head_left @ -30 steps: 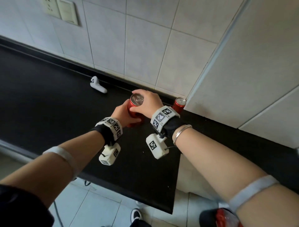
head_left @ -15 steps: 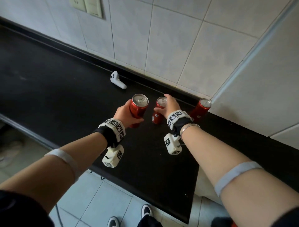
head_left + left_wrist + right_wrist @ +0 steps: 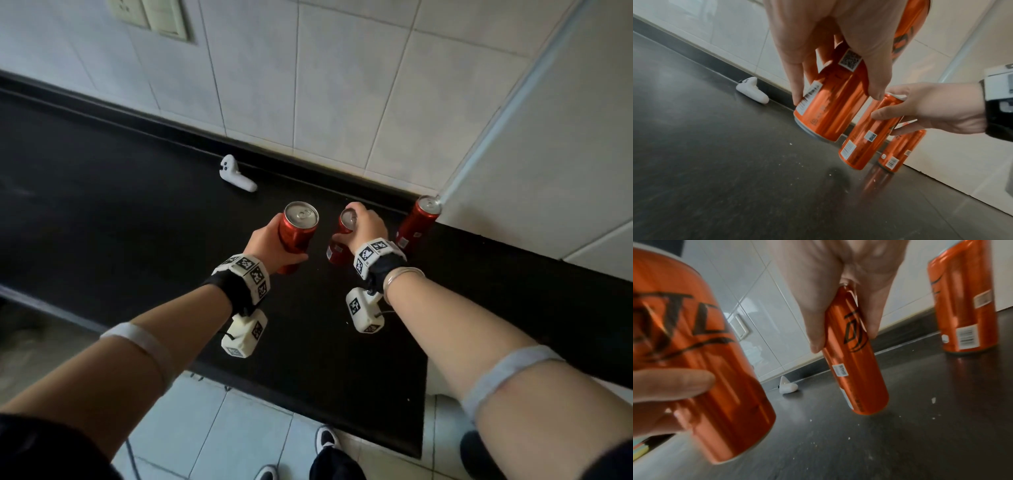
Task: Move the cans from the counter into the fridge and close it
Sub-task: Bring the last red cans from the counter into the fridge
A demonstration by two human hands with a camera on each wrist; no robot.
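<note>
- Head view: a red can (image 3: 297, 236) is gripped around its body by the left hand (image 3: 270, 248), fingers and thumb wrapped about it, and is held clear above the desk (image 3: 102, 212).
- In the left wrist view the same can (image 3: 830, 104) is seen tilted, its base lifted off the dark surface, with fingertips (image 3: 797, 99) pressed on its side.
- A second can (image 3: 339, 240) is grasped by the right hand (image 3: 366, 229) from above, near its top, with thumb and fingers closed on opposite sides.
- In the right wrist view this second can (image 3: 855, 356) is shown leaning, with the thumb and fingers (image 3: 818, 331) clamped on its upper part; whether its base touches the desk cannot be told.
- The two held cans are kept just beside each other and apart, the second lying to the right of the first.
- A third can (image 3: 416, 222) is left standing upright on the desk, to the right of the second can, near it, at the foot of a white panel (image 3: 548, 154).
- A small white controller (image 3: 236, 174) is laid on the desk behind and to the left of the first can, close to the tiled wall (image 3: 308, 85).
- Pale crumbs (image 3: 933, 400) are scattered on the desk near the second can.
</note>
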